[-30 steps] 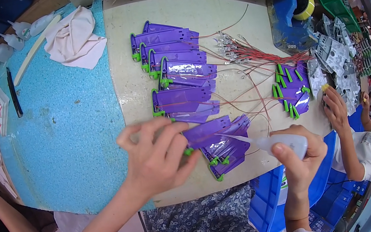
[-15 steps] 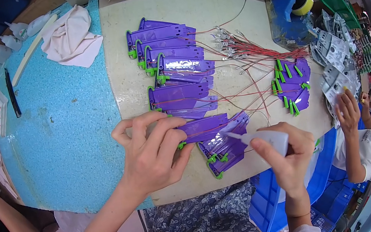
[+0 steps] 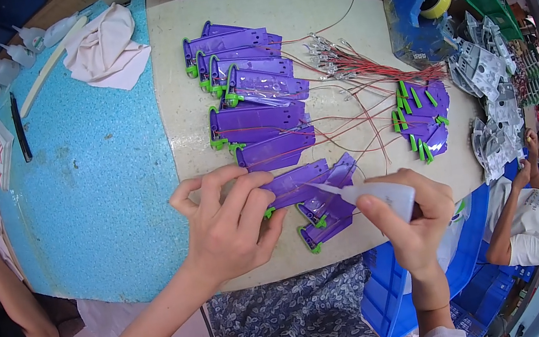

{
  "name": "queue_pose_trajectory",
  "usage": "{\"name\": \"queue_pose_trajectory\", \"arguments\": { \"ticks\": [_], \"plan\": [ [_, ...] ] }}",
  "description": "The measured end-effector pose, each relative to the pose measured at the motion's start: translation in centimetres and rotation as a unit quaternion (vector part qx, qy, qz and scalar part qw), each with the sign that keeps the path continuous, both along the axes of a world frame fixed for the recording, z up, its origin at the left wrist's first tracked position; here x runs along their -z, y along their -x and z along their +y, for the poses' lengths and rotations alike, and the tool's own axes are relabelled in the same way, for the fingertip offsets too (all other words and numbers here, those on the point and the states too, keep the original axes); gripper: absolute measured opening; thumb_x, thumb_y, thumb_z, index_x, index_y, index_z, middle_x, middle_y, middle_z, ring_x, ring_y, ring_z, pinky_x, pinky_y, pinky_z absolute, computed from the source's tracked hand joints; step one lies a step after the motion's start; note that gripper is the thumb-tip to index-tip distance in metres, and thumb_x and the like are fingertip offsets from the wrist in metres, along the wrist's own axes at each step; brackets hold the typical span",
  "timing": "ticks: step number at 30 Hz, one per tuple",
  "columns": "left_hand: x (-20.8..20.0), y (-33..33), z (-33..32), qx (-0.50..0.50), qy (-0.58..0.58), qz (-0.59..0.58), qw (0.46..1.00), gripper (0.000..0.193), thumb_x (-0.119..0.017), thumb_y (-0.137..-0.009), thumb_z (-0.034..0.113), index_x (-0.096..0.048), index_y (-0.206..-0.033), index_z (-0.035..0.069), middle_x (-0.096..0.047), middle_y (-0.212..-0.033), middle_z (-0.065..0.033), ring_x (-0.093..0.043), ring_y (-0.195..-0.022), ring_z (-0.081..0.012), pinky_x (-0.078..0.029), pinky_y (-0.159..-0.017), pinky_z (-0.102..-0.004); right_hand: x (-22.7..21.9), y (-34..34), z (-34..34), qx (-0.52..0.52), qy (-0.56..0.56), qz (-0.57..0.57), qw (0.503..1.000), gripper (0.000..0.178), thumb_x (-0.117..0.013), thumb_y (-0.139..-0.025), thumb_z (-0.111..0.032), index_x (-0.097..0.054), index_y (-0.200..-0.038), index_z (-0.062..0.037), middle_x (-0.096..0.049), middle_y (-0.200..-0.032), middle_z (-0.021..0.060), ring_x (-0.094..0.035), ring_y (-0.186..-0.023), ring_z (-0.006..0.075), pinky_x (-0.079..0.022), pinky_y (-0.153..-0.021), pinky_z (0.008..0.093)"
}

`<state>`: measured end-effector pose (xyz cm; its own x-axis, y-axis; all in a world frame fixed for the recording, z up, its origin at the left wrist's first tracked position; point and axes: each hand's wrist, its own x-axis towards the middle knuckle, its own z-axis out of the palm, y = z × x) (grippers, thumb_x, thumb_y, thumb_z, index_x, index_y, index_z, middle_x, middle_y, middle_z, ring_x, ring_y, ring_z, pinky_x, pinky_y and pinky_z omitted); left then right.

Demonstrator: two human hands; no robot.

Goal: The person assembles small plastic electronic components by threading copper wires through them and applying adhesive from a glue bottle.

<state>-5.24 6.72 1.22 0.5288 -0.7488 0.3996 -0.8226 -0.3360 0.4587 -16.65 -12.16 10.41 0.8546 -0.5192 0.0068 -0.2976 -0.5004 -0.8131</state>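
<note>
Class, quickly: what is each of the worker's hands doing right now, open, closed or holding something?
Left hand: closed, holding a purple part by its left end.
Right hand: closed around a white squeeze bottle.

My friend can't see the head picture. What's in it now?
A person's left hand holds a purple piece while the right hand aims the thin tip of a white bottle at it. More purple pieces with green parts, and bundled red wires, lie on the table.
</note>
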Motion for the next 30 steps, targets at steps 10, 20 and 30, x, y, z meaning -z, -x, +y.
{"name": "queue_pose_trajectory", "arguments": {
  "ticks": [10,20,30],
  "plan": [
    [0.0,-0.2,-0.1,-0.012,0.020,0.012,1.000,0.029,-0.081,-0.066,0.018,-0.063,-0.087,0.014,-0.067,-0.106,0.0023,-0.056,-0.101,-0.0239,-0.026,-0.088,-0.0444,-0.8,0.7,-0.4,0.017,0.018,0.056,0.998,0.017,-0.082,-0.077,-0.009,-0.073,-0.083,0.0038,-0.066,-0.063,0.0061,-0.056,-0.053,0.0083,-0.040,-0.048,0.0255],
    [-0.7,3.0,-0.5,-0.011,-0.021,0.010,1.000,0.027,-0.078,-0.072,0.033,-0.066,-0.089,0.016,-0.065,-0.109,0.0022,-0.056,-0.102,-0.0221,-0.025,-0.089,-0.0453,-2.0,2.7,-1.1,0.093,-0.065,-0.019,0.993,0.015,-0.078,-0.077,-0.008,-0.073,-0.084,0.0051,-0.069,-0.067,0.0061,-0.058,-0.057,0.0079,-0.040,-0.053,0.0218],
    [-0.5,1.3,-0.3,0.000,0.006,0.061,0.998,0.031,-0.083,-0.065,0.015,-0.061,-0.087,0.013,-0.068,-0.108,0.0022,-0.056,-0.104,-0.0246,-0.027,-0.089,-0.0432,-0.2,0.7,-0.3,0.011,0.034,0.040,0.999,0.016,-0.083,-0.077,-0.007,-0.072,-0.084,0.0034,-0.070,-0.071,0.0099,-0.063,-0.057,0.0119,-0.045,-0.050,0.0251]
  ]
}}
